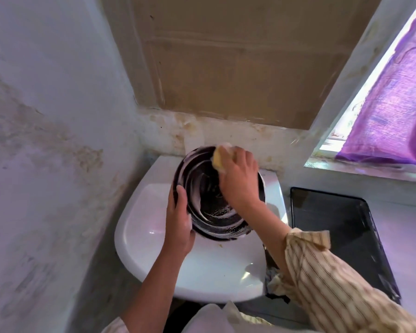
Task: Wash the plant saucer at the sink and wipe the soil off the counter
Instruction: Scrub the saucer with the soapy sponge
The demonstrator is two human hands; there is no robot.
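The dark round saucer (209, 200) is tilted over the white sink (154, 236), near its back edge. The left hand (178, 222) grips its left rim. The right hand (238, 179) pinches a yellow sponge (217, 161) on the far rim. White foam streaks cover the inside.

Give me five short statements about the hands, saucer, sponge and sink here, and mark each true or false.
1. The left hand grips the rim of the dark saucer. True.
2. The right hand holds a yellow sponge against the saucer. True.
3. The saucer lies flat on the counter beside the sink. False: it is held tilted over the white sink.
4. The saucer is dry and clean. False: white suds streak its inside.
5. A dark tray lies to the right of the sink. True.
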